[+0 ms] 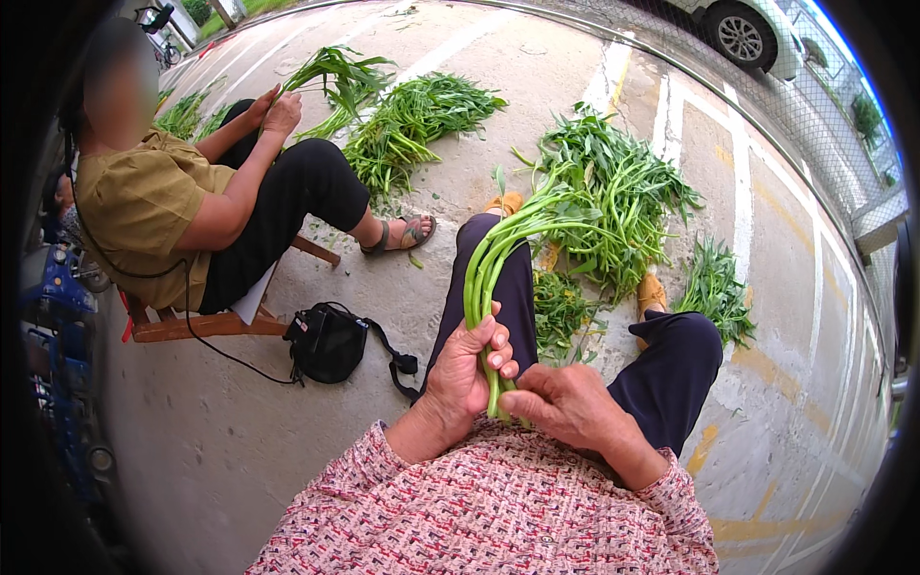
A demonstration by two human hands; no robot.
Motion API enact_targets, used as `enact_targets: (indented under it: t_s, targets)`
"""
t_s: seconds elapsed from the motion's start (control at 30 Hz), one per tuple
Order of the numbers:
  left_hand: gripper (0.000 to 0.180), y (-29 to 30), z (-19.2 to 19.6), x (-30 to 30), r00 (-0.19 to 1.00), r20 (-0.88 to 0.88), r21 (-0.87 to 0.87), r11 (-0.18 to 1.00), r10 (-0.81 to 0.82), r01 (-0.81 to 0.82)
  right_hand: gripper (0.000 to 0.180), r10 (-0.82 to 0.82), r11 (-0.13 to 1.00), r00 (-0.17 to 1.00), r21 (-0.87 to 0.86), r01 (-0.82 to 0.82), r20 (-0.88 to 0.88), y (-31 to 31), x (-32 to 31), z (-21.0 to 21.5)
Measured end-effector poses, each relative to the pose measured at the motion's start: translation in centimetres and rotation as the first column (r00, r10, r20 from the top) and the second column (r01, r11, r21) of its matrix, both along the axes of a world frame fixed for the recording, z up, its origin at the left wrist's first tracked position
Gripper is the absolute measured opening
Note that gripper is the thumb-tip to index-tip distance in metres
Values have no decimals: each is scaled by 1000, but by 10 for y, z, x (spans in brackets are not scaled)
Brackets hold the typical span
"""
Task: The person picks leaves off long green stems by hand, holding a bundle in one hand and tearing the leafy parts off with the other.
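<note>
My left hand (460, 372) is wrapped round a bunch of water spinach (487, 264), green hollow-looking stems held upright in front of my lap. The leafy tops bend over to the right, towards a big heap of water spinach (613, 187) on the ground between my feet. Close against the lower stem ends is my right hand (573, 407), its fingers curled and its thumb pressed on the ends. What its curled fingers hide underneath cannot be seen. Loose leaves and trimmings (561, 311) lie below, between my legs.
A smaller leafy pile (714, 292) lies beside my right foot. To the left, another person (163, 192) sits on a wooden chair (206, 326), holding greens (335, 75) near a second heap (412, 125). A black bag (328, 342) rests on the concrete. A car (743, 34) stands behind the mesh fence (815, 125).
</note>
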State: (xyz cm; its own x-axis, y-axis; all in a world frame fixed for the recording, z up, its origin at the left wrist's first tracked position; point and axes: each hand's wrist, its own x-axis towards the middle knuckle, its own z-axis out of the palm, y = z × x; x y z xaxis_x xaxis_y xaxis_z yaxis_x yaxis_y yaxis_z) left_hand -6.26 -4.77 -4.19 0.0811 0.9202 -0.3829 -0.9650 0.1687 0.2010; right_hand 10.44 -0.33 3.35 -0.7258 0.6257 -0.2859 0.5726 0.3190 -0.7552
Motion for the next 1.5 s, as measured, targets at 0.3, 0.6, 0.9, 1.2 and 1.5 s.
enact_targets:
  t_s: [0.3,0.6,0.9,1.2,1.5]
  targets:
    - [26,-4,15,9,955,-295,-99,995,-14,-15,19,-105,841,944,478,252,-314,68,-46,-27]
    - [30,-5,15,11,923,-384,-87,996,-4,-32,12,61,757,981,649,74,-183,84,-66,-29]
    - [30,-5,16,10,916,-401,-82,996,-4,-32,5,178,686,984,719,-110,-19,93,-71,-21]
    - [24,-5,15,10,931,-364,-102,993,13,-54,10,181,529,982,837,-141,52,82,-75,-31]
    - [24,-7,15,9,954,-297,-94,994,28,-58,14,-274,701,961,680,217,-25,104,-6,-55]
